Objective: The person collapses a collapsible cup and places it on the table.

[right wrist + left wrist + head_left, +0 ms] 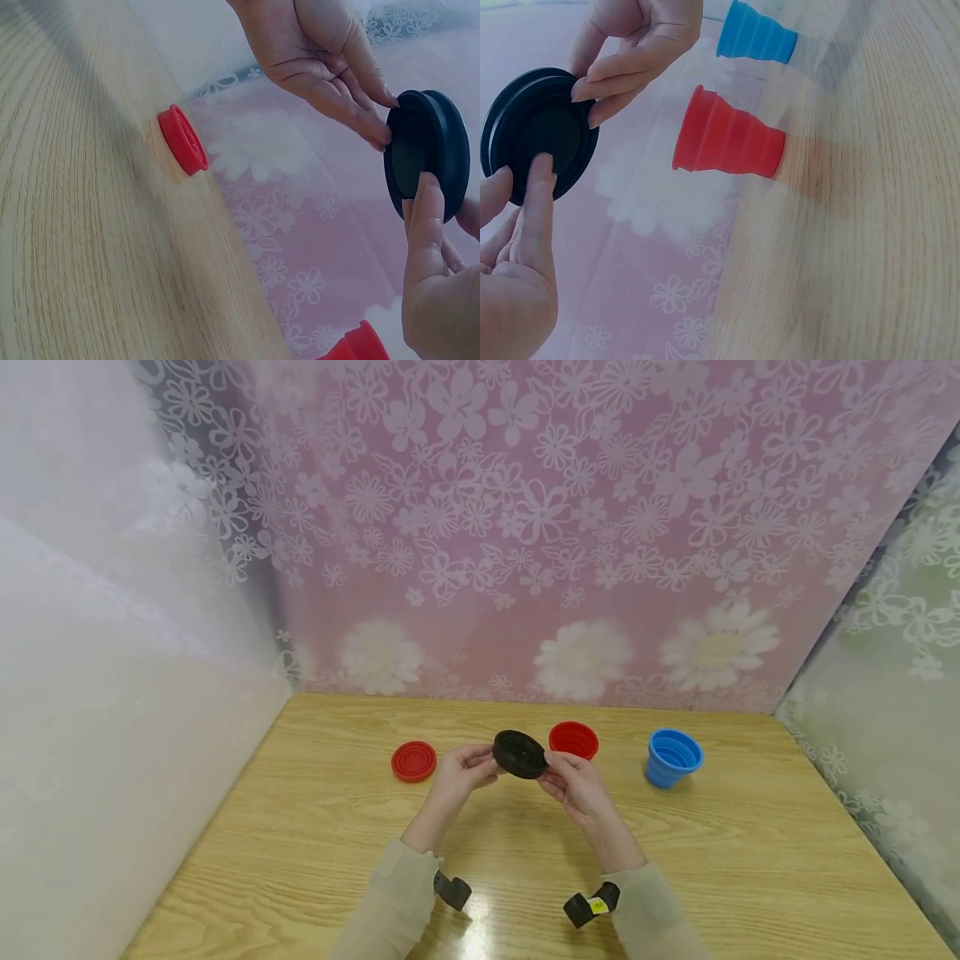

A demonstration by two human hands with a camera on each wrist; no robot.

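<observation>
Both hands hold a black collapsible cup (520,754), folded flat into a disc, raised above the table. My left hand (461,774) pinches its left edge, and one finger lies across the underside in the left wrist view. At the opposite edge, my right hand (577,783) grips the rim between thumb and fingers. Just behind the right hand stands an expanded red cup (727,136), upright on the table, partly covered by that hand in the head view. A second red cup (414,762), folded flat, lies left of the left hand.
An expanded blue cup (672,757) stands upright on the right part of the wooden table (315,843). A pink flowered curtain (480,568) hangs along the back edge, with pale sheets on both sides. Each forearm wears a black wrist camera (452,891).
</observation>
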